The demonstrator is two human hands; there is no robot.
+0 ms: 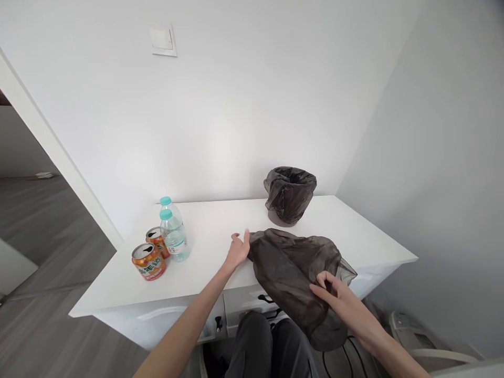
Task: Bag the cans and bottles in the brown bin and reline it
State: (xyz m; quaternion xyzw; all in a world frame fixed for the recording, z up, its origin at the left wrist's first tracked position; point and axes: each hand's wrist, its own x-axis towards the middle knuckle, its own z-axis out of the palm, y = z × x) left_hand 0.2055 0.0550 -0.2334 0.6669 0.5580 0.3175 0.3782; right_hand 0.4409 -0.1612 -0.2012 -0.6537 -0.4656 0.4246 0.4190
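A thin, see-through black garbage bag [291,268] is spread over the front edge of the white cabinet top, its lower end hanging over my knees. At the bag's left edge, my left hand [238,251] is closed on the film, with the thumb pointing up. My right hand [336,295] lies over the right part of the bag, thumb and forefinger curled together on the film. Behind the bag stands a small trash bin [281,219], lined with another black bag [293,197] folded over its rim.
Two clear water bottles [175,239] with teal caps stand at the left, beside two opened orange drink cans [149,262]. A white wall rises behind the cabinet top [212,226]. Drawer handles [265,298] stick out below the front edge, and cables [350,357] hang at lower right.
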